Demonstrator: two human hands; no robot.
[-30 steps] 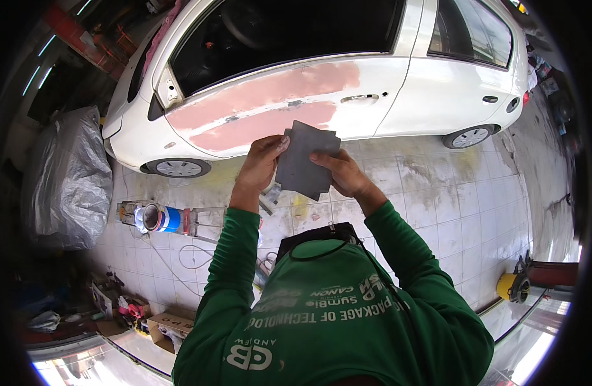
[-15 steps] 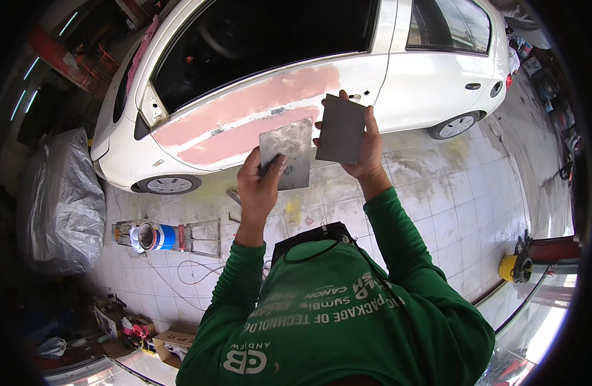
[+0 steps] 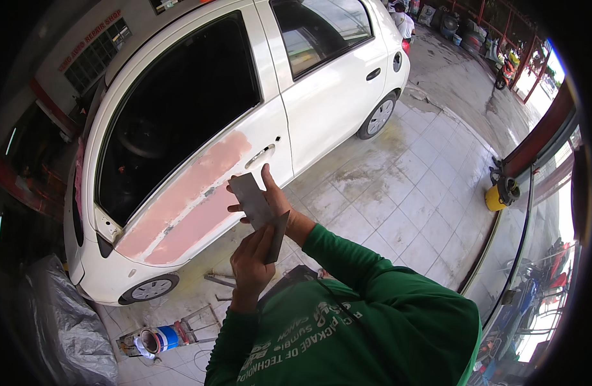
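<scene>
In front of my chest, my left hand point(image 3: 250, 269) grips a thin grey rectangular plate point(image 3: 278, 239) that is tilted nearly edge-on. Slightly farther out, my right hand point(image 3: 282, 204) supports a dark grey rectangular plate point(image 3: 248, 193), its thumb raised along the edge and its other fingers behind. The two plates meet or overlap at the lower end of the right one; whether they touch I cannot tell. Beyond them stands a white car point(image 3: 325, 125), its front door carrying broad pink filler patches point(image 3: 193, 222) with a bare, scuffed strip between them.
A blue can point(image 3: 164, 338) lies on its side on a low stand, lower left. Silver sheeting point(image 3: 74, 321) covers something at the far left. A yellow bucket point(image 3: 495, 198) stands at the right, beside a glass front. Past the car's rear, another person point(image 3: 405, 24) is partly visible.
My view has swung toward the right. My hands have come together, and the left plate has turned from face-on to nearly edge-on against the right one.
</scene>
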